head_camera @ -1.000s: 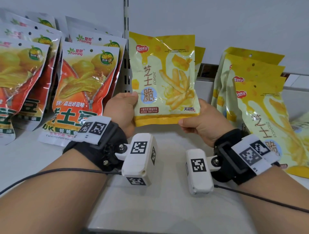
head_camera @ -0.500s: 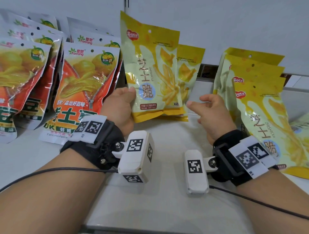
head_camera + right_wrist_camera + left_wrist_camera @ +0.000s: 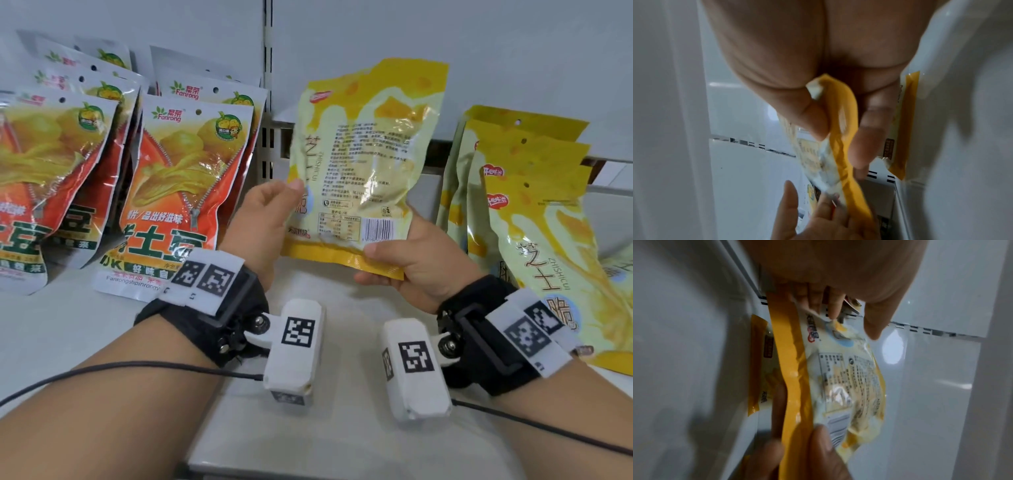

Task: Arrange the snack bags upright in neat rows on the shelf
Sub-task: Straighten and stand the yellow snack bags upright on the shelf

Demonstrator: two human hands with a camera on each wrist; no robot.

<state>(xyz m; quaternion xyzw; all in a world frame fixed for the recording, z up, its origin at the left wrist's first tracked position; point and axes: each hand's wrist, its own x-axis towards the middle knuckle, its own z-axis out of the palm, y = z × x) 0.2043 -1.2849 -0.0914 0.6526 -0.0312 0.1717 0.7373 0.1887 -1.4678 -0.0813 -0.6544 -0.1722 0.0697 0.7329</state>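
Between the two hands, in the head view, stands the glossy yellow and cream plastic snack bag (image 3: 366, 161), held above the white shelf (image 3: 325, 428) and not resting on it. Its long axis is nearly upright, with the top leaning a little to the right, and its printed back with the barcode faces the person. The left hand (image 3: 260, 222) pinches the lower left edge with the thumb on the near face. The right hand (image 3: 411, 263) pinches the lower right corner at the orange bottom seal. Left of the left hand stand the orange and red potato chip bags (image 3: 185, 178); right of the right hand leans the row of same yellow bags (image 3: 534, 212). I judge the free place for the bag is straight ahead, between these two groups, and both hands are equally near to it.

From the left wrist view, the fingers (image 3: 830, 305) curl behind the bag (image 3: 846, 378) and the thumb lies over its front. Another yellow bag (image 3: 758, 366) is seen behind.

From the right wrist view, thumb and fingers (image 3: 867, 134) squeeze the crumpled orange seal (image 3: 840, 129); the left hand (image 3: 813, 216) comes in from below.
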